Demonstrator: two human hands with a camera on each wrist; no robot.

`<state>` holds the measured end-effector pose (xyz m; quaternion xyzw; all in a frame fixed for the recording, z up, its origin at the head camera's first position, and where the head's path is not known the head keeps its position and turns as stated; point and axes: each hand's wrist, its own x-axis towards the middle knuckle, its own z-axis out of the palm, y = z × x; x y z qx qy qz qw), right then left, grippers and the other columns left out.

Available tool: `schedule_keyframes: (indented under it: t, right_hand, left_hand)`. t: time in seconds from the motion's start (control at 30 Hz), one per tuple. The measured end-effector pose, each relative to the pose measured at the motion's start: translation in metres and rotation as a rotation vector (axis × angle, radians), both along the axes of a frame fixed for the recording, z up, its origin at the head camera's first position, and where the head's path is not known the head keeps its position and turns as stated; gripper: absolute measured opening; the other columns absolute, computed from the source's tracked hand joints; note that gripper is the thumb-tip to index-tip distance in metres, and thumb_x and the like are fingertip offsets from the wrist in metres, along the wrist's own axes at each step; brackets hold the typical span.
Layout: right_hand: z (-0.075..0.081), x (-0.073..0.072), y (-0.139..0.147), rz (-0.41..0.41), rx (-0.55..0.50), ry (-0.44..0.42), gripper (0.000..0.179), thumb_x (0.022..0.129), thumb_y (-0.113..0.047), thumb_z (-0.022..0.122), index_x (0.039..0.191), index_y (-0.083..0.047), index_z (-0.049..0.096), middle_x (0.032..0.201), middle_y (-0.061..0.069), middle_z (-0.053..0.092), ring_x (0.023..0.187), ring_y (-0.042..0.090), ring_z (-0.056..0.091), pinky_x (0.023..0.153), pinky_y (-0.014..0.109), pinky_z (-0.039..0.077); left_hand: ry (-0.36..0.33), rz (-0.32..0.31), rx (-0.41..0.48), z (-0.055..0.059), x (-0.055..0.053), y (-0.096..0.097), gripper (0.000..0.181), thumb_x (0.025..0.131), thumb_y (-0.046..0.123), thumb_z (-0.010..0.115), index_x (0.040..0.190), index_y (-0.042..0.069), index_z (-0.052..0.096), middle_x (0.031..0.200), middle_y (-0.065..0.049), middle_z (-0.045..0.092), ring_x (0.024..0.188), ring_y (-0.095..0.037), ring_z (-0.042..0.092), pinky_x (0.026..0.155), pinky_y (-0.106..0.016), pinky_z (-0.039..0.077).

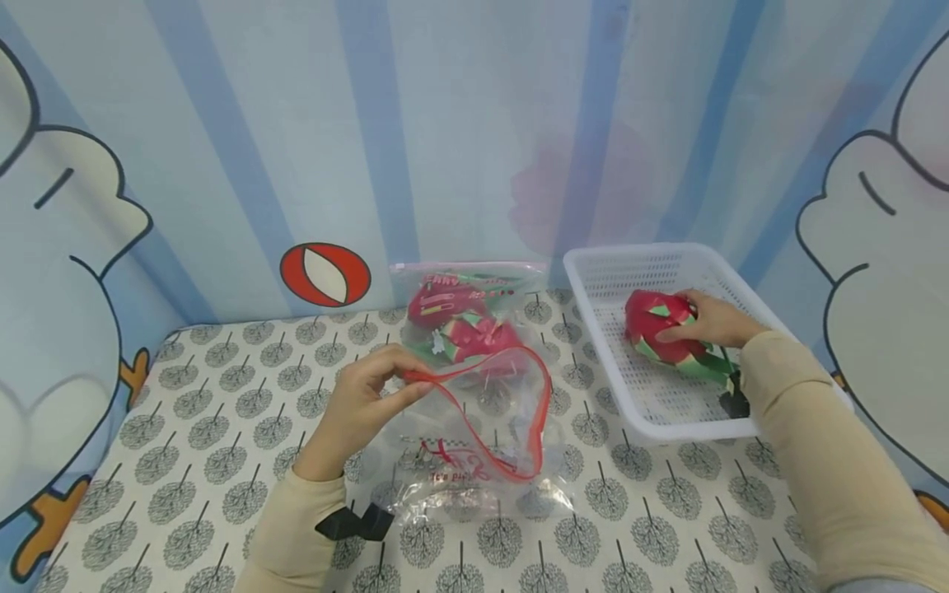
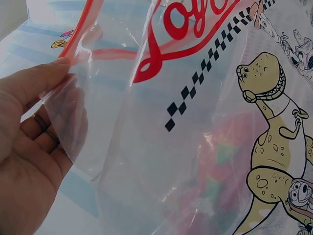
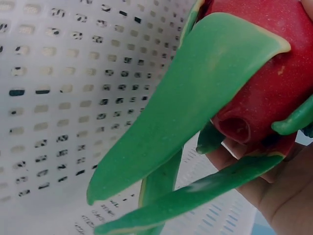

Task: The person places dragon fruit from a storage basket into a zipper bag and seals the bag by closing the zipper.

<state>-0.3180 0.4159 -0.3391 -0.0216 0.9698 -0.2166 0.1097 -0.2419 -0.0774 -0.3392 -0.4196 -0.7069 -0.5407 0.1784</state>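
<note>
My left hand [image 1: 366, 403] pinches the red zip edge [image 1: 547, 403] of a clear plastic zip bag, its mouth spread into a loop. In the left wrist view, thumb and fingers grip that edge, and the bag [image 2: 161, 161] shows red lettering and a cartoon dinosaur. My right hand [image 1: 715, 319] grips a red dragon fruit [image 1: 643, 315] inside the white basket [image 1: 630, 422]. Up close in the right wrist view, the dragon fruit [image 3: 264, 107] has long green leaves, with fingers partly hidden behind it.
Behind the open bag lies another clear zip bag [image 1: 404, 284] with a pink top edge, with red dragon fruit [image 1: 445, 306] showing through it. A tree-patterned cloth [image 1: 222, 428] covers the table. A blue striped backdrop [image 1: 474, 123] with cartoon figures stands along the back and sides.
</note>
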Motion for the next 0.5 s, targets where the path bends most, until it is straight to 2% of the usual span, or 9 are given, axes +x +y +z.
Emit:
schedule_keyframes:
  t: [0.5]
  right_hand:
    - [0.03, 0.005, -0.011, 0.031, -0.032, 0.042, 0.096, 0.084, -0.047, 0.07, 0.147, 0.006, 0.02, 0.126, 0.031, 0.05, 0.104, 0.038, 0.059, 0.079, 0.047, 0.056]
  left_hand:
    - [-0.038, 0.005, -0.004, 0.0, 0.001, 0.001, 0.02, 0.081, -0.01, 0.068, 0.097, 0.003, 0.069, 0.09, -0.01, 0.067, 0.085, -0.004, 0.06, 0.071, -0.019, 0.049]
